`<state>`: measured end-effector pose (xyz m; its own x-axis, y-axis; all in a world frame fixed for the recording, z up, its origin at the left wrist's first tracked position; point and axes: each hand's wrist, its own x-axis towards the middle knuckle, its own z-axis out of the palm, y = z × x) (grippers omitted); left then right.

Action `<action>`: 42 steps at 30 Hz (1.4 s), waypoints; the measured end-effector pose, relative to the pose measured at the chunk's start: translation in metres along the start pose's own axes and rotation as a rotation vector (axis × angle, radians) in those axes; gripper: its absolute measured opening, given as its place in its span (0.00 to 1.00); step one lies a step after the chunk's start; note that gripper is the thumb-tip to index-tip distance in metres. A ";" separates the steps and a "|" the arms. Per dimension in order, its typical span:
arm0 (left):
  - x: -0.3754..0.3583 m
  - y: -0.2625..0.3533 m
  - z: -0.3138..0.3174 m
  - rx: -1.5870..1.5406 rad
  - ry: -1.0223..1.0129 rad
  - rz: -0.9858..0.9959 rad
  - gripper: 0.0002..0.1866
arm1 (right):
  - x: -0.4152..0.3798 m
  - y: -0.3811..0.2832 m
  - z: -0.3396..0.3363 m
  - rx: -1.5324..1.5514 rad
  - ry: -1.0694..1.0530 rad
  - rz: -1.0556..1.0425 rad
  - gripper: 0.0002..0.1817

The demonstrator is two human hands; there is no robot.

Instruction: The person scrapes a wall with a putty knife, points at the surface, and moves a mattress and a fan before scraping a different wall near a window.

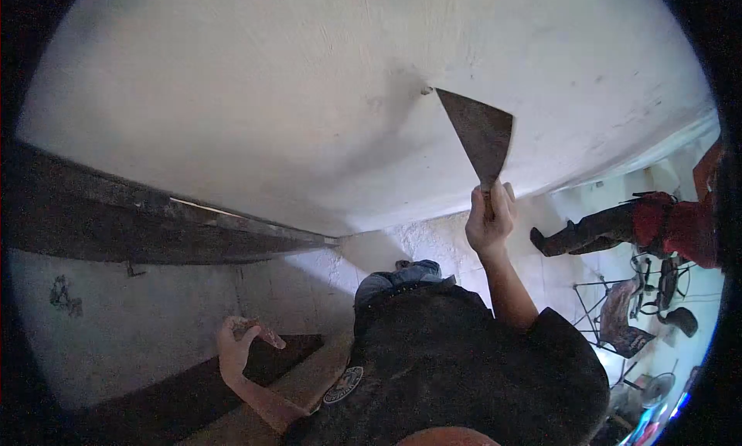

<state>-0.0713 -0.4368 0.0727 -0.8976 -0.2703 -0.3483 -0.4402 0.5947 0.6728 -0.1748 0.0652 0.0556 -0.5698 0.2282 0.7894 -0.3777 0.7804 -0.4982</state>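
My right hand is closed around the handle of a putty knife, its wide dark blade pointing up at the white wall. One corner of the blade sits right by a small raised spot on that surface, where a soft shadow falls. Lower on the left, my left hand is held out from my body, fingers bent around a flat, reddish-brown piece. What that piece is, I cannot tell.
A dark beam-like ledge runs along the left. At the far right a person in a red top and dark trousers appears sideways. Near them are a folding chair and a fan.
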 end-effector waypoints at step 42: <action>-0.085 0.304 0.106 -0.863 -0.188 0.858 0.23 | 0.083 -0.127 -0.075 0.503 -0.421 -0.144 0.27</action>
<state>-0.1267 -0.1526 0.2378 -0.9183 0.1167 0.3784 0.3535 -0.1888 0.9162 -0.1194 0.0288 0.2109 -0.6858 -0.1835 0.7043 -0.7072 0.3968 -0.5852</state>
